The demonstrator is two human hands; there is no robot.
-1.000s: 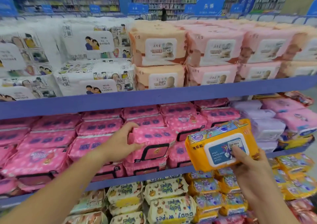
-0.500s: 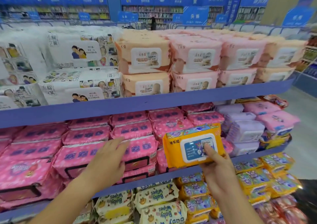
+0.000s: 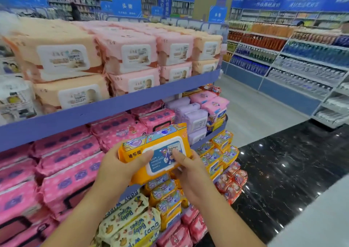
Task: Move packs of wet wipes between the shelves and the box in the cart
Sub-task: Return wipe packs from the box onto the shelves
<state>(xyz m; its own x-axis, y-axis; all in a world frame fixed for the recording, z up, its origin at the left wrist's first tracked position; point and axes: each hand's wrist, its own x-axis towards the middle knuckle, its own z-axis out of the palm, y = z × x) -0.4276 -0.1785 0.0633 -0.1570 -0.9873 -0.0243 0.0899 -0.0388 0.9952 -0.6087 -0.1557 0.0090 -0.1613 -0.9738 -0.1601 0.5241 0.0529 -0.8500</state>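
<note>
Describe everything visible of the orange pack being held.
The orange pack is a soft plastic pouch with cartoon art along its top and a closed white-rimmed flip lid whose blue label reads "Baby hand and mouth wipes". It is tilted, front to the camera. The left hand grips its left end; the right hand grips its right, thumb on the lid.

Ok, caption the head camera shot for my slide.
Left hand and right hand hold an orange wipes pack before stocked shelves.
</note>
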